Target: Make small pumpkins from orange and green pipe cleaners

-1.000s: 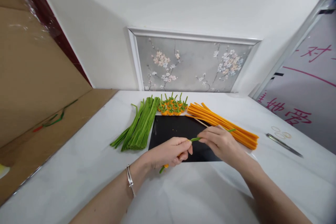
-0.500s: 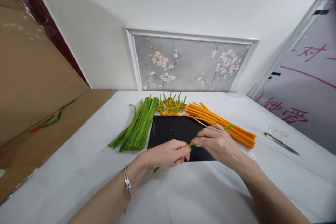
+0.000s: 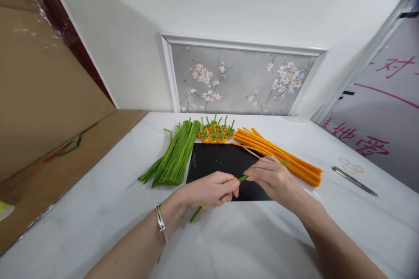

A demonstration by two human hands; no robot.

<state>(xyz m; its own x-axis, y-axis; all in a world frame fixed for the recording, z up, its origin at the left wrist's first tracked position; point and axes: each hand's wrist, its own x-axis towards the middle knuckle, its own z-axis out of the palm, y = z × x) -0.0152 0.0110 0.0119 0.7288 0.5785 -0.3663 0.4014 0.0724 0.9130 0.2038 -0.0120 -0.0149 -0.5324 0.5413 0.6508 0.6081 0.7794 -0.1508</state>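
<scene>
My left hand [image 3: 212,189] is closed on a small orange pipe-cleaner piece, mostly hidden by the fingers; a bit of orange shows at the fingertips. A green pipe cleaner [image 3: 243,178] runs from that piece to my right hand [image 3: 275,178], whose thumb and fingers pinch it. Its green tail [image 3: 195,214] pokes out below my left hand, with a speck of orange beside it. Both hands are over the near part of a black mat [image 3: 216,157]. Behind the mat stand several small orange pipe-cleaner shapes [image 3: 216,133] with green tops and upright stems.
A bundle of green pipe cleaners [image 3: 178,157] lies left of the mat, an orange bundle [image 3: 294,163] to the right. Farther right are silver tweezers [image 3: 355,181] and thin rubber bands [image 3: 348,165]. Cardboard [image 3: 49,96] borders the table's left; a white wall [image 3: 137,69] rises behind.
My right hand has drawn slightly right, so more green pipe cleaner shows between the hands. The green tail under my left hand sticks out farther. The whole view has shifted a little.
</scene>
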